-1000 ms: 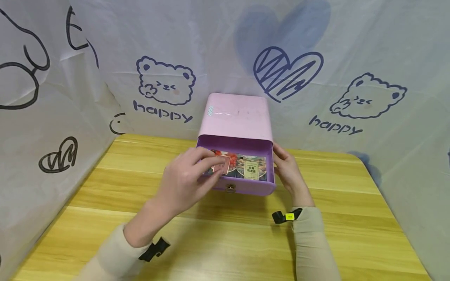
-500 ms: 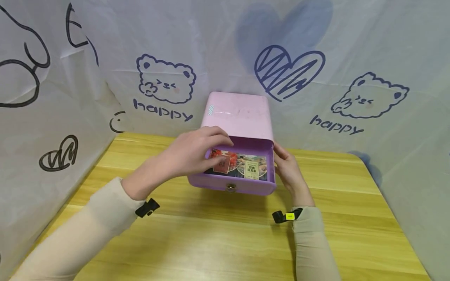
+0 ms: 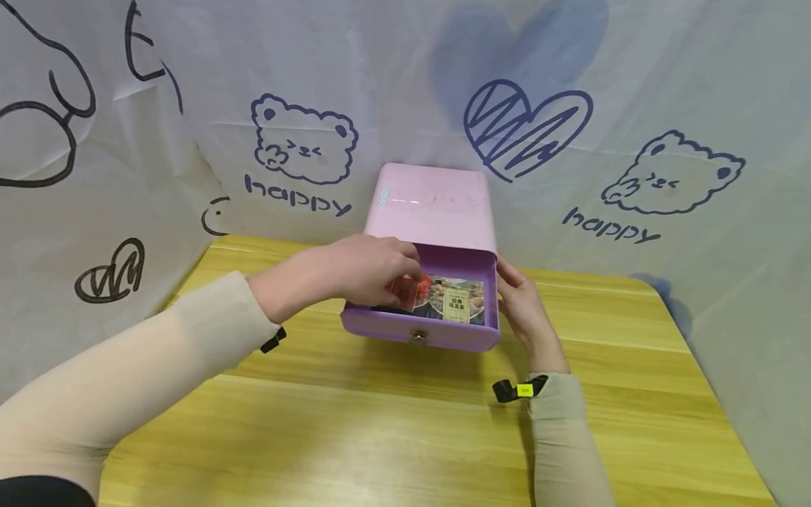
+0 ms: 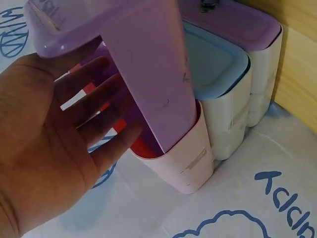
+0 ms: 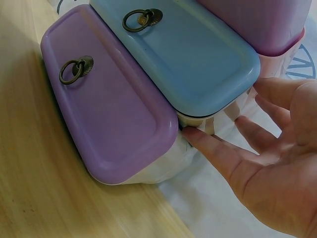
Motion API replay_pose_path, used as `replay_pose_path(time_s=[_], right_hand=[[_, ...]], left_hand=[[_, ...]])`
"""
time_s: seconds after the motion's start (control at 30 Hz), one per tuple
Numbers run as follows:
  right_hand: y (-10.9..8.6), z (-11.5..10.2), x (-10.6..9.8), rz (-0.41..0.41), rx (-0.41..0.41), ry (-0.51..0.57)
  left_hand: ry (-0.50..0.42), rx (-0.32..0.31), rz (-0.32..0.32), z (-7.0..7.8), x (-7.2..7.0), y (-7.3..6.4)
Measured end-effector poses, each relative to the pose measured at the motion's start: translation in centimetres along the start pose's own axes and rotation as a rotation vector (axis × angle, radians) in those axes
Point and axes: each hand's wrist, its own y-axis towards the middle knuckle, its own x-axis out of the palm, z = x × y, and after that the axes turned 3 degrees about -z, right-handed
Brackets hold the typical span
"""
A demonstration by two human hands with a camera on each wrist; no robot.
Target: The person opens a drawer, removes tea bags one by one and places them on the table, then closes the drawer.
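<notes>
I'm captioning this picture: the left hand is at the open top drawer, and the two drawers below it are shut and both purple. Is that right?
Not quite: only the bottom drawer is purple. The middle drawer is blue, as the right wrist view shows. The rest stands: the left hand is at the open top drawer, and both lower drawers are shut.

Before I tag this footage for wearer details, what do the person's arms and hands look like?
The left sleeve is long, plain and beige, with a small black device at its end. The right sleeve matches; its black device bears a yellow label. The left hand and right hand are bare.
</notes>
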Motion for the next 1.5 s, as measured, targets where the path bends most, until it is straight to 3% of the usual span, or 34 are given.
replay_pose_path(time_s=[0.23, 0.43, 1.5], right_hand=[[0.0, 0.0, 0.0, 0.002, 0.001, 0.010], [0.0, -0.1, 0.0, 0.003, -0.006, 0.016], [-0.2, -0.2, 0.0, 0.000, 0.009, -0.017]], left_hand=[[0.027, -0.018, -0.113, 0.2, -0.1, 0.7], [0.095, -0.008, -0.125, 0.6, 0.2, 1.1], [0.129, -0.018, -0.149, 0.5, 0.8, 1.5]])
